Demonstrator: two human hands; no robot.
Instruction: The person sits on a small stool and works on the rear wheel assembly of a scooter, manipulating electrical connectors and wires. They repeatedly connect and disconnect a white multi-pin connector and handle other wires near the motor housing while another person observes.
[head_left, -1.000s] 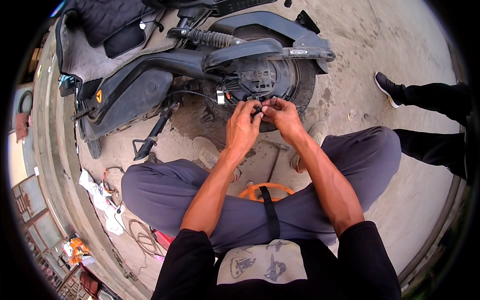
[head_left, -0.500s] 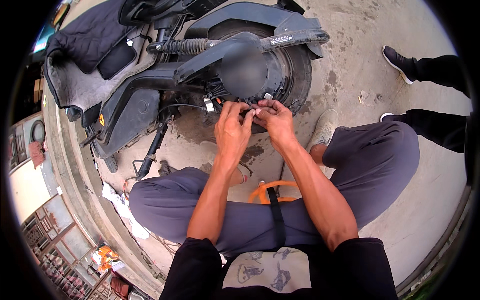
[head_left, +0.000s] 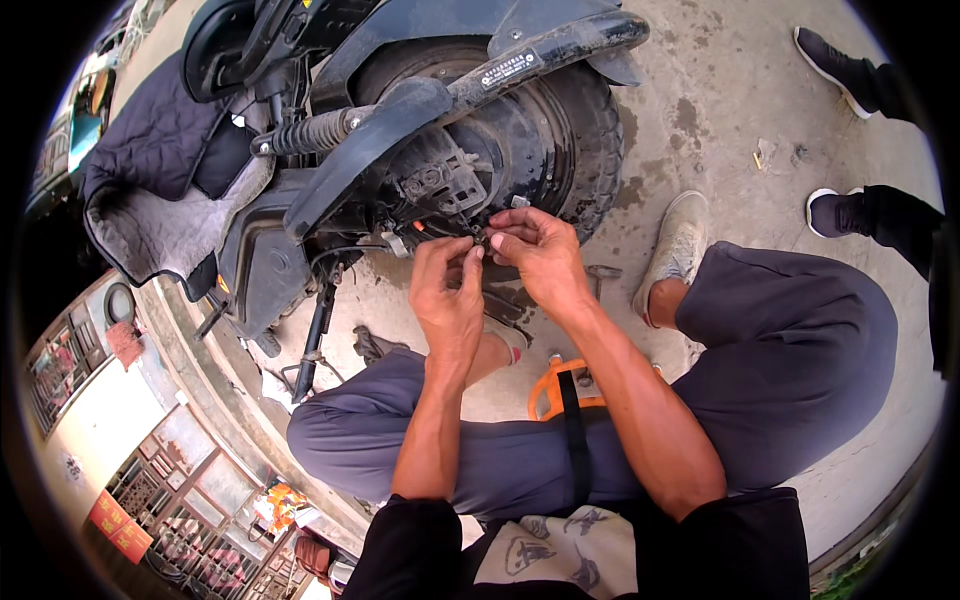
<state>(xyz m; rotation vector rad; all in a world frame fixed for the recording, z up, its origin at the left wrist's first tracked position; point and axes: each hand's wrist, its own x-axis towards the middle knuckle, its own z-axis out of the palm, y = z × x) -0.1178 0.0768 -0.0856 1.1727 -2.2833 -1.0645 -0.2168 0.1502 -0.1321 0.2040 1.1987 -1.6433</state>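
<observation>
Both my hands meet beside the rear wheel [head_left: 590, 140] of a dark electric scooter [head_left: 250, 230]. My left hand [head_left: 448, 292] has thumb and forefinger pinched, and my right hand [head_left: 540, 258] pinches just beside it, fingers curled. What they grip between the fingertips is small and dark, too small to name. Just above them are a greyish hub plate [head_left: 445, 180], wires with a small orange connector [head_left: 419, 226], and a white connector [head_left: 395, 244].
An orange stool [head_left: 545, 390] with a black strap is beneath me. A tool [head_left: 602, 271] lies on the concrete. A quilted cover [head_left: 140, 160] hangs on the scooter. Another person's dark shoes [head_left: 835, 70] stand at right. A step [head_left: 200, 350] runs along the left.
My view has tilted and shifted, with the scooter turned in frame. My hands stay together at the wheel, their fingers moved slightly lower and left.
</observation>
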